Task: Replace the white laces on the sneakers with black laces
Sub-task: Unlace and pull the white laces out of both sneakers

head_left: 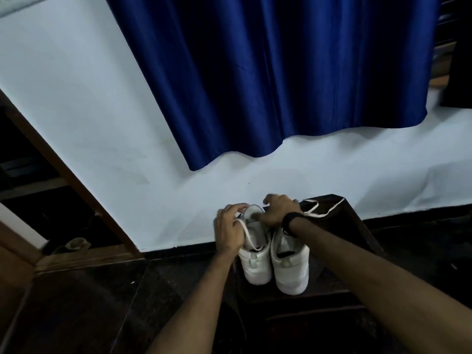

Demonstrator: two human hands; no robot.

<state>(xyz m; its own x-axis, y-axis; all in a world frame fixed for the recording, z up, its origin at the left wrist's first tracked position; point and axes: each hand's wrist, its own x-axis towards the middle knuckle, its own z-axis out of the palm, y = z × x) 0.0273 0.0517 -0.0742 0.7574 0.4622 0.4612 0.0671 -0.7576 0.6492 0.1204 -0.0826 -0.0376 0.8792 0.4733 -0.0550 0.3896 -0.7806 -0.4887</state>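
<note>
Two white sneakers stand side by side, toes toward the camera, on a dark wooden stool [355, 226] set against the wall. The left sneaker [255, 261] has a white lace [246, 232] partly pulled out, one strand looping up from the eyelets. The left hand [228, 229] pinches that strand near the shoe's collar, fingers [236, 208] curled round it. The right hand [277, 209] rests over the shoe's opening, fingers bent; cannot tell if it grips lace or just steadies the shoe. The right sneaker [290, 261] looks already unlaced. A loose white lace [320, 209] lies on the stool behind the right wrist, which wears a black band [291, 221].

Handling, judged: lace is light, limp, a bit slick; best taken near the tip or close to an eyelet and drawn straight out. Sneakers are light and soft-sided and will slide or tip under a pull, so one hand should hold the collar or heel. No black laces visible.

Room: dim, dark polished floor [102, 302], pale wall, blue curtain [268, 72] above, wooden door frame [63, 180] at left.
</note>
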